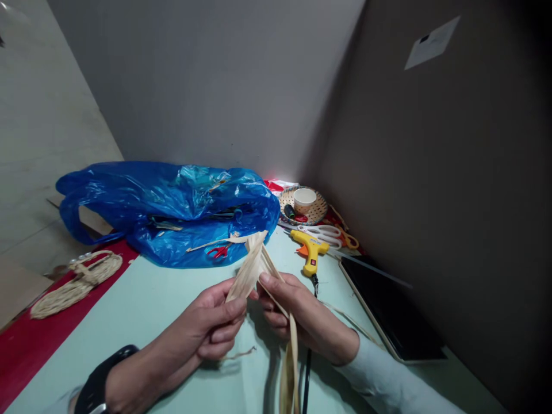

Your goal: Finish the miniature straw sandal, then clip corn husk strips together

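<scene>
Between my hands is a pale, dry corn husk strip (246,276), folded to a peak at its top. My left hand (219,319) pinches its left side between thumb and fingers. My right hand (297,310) is closed on the right side of the fold, thumb on top. From the right hand a long end of husk (290,368) hangs down towards the table's near edge. Beyond the fold, red-handled scissors (218,251) lie on the edge of a blue plastic bag (172,201). A yellow glue gun (313,250) rests past my right hand.
A woven sandal-shaped piece (80,283) lies on red cloth (30,356) at the left. Towards the back are a woven basket tray (319,213) with a white cup (304,198), and white-handled scissors (323,233). A black tablet-like panel (388,310) sits right, beside the wall.
</scene>
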`<state>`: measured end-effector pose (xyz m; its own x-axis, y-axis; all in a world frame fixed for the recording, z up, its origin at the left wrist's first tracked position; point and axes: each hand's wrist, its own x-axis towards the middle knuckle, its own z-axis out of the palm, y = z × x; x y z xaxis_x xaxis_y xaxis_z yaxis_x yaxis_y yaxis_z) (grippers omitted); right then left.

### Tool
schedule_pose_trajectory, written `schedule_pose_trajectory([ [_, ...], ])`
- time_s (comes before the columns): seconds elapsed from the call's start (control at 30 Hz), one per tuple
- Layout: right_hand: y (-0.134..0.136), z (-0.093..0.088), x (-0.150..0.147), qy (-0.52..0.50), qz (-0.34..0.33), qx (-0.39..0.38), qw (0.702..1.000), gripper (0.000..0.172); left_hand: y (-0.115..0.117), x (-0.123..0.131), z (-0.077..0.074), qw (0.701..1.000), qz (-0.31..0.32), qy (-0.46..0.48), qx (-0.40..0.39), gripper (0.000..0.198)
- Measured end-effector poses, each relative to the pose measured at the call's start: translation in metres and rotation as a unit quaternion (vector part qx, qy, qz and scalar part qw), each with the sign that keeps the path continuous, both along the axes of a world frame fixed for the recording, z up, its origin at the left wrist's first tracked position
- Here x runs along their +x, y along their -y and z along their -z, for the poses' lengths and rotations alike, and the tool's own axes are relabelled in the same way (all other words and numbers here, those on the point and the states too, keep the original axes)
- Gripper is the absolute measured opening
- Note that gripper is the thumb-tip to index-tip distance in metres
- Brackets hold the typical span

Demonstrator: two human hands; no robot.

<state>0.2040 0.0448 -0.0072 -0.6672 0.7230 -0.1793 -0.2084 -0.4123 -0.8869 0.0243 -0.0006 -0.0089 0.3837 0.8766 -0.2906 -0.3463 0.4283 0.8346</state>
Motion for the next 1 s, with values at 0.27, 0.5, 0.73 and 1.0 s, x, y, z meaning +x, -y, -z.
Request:
schedule_pose_trajectory([
  [0.27,0.002,0.000,0.007,0.057,0.059,0.099,0.992,0.037,0.001,-0.003,-0.017,0.994,0.014,-0.107,0.028,0.025],
  [0.5,0.011,0.001,-0.001,0.101,0.060,0.220,0.968,0.020,0.003,0.008,-0.002,0.991,-0.067,-0.116,0.024,0.026],
  [0.73,0.012,0.009,-0.005,0.077,0.096,0.240,0.963,0.031,-0.005,0.002,0.009,0.989,-0.106,-0.091,0.043,0.019],
  [1.0,0.009,0.013,-0.006,0.103,0.049,0.224,0.968,0.032,-0.004,0.003,0.005,0.988,-0.105,-0.110,0.023,0.027],
])
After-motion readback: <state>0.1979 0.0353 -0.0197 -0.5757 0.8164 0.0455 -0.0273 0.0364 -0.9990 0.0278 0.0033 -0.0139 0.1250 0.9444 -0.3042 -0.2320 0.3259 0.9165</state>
